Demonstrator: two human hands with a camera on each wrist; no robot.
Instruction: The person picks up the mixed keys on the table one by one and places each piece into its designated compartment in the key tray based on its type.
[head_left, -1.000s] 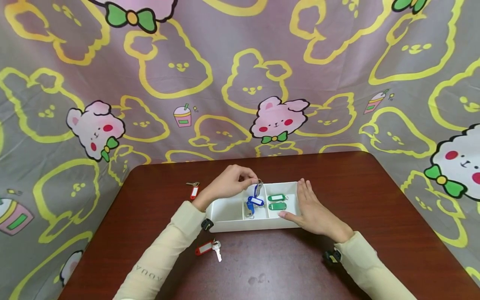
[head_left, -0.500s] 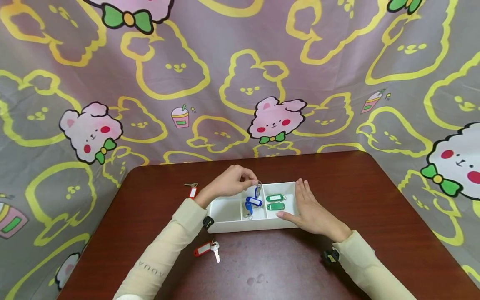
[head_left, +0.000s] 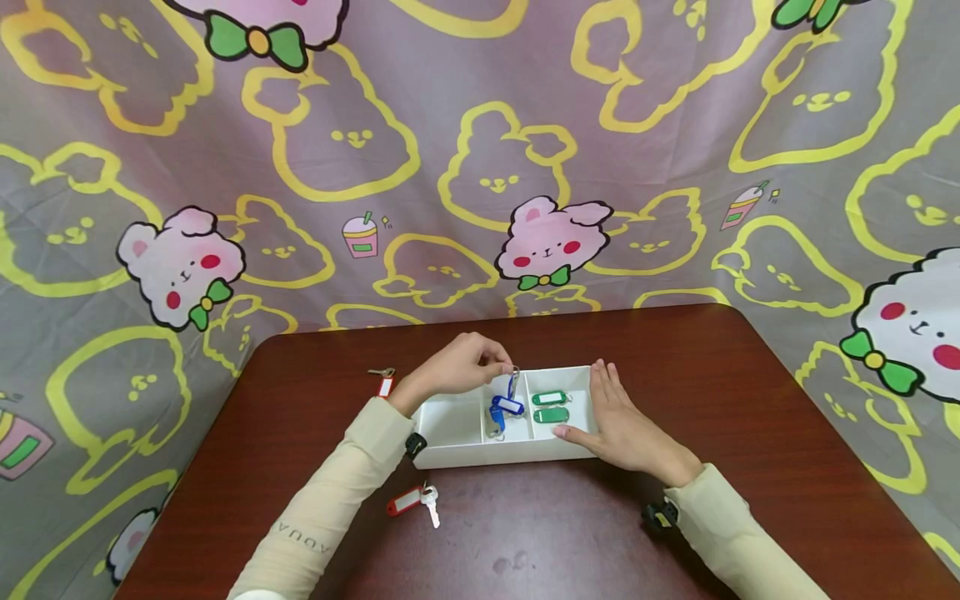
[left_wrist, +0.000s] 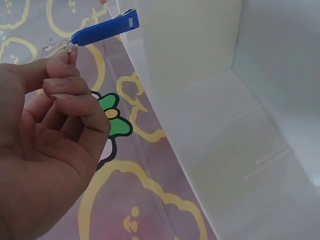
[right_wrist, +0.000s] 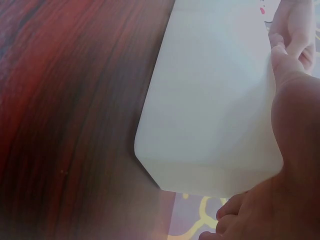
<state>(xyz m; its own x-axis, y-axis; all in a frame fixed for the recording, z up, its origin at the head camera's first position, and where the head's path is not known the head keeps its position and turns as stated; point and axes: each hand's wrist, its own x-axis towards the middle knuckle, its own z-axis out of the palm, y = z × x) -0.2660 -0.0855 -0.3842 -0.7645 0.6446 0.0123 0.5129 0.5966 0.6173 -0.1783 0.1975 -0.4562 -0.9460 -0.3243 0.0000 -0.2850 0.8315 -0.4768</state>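
My left hand (head_left: 472,365) is over the back of a white divided box (head_left: 502,454). Its thumb and fingertips pinch the metal ring of a blue key tag (left_wrist: 102,31), which hangs into the middle compartment in the head view. Under it in that compartment lie more blue key tags (head_left: 508,406) with keys. My right hand (head_left: 630,425) rests against the box's right end, fingers extended along the side and thumb over the front edge. Two green key tags (head_left: 551,398) lie in the right compartment. The left compartment (head_left: 452,417) shows a bare floor.
A red key tag with a silver key (head_left: 431,500) lies on the dark wooden table (head_left: 510,533) in front of the box. Another red key tag (head_left: 386,387) with a key lies behind the left forearm. A patterned curtain (head_left: 442,208) hangs behind the table.
The head view has shifted slightly. Both hands keep nearly the same places at the box, the left one still pinching the blue key tag's ring.
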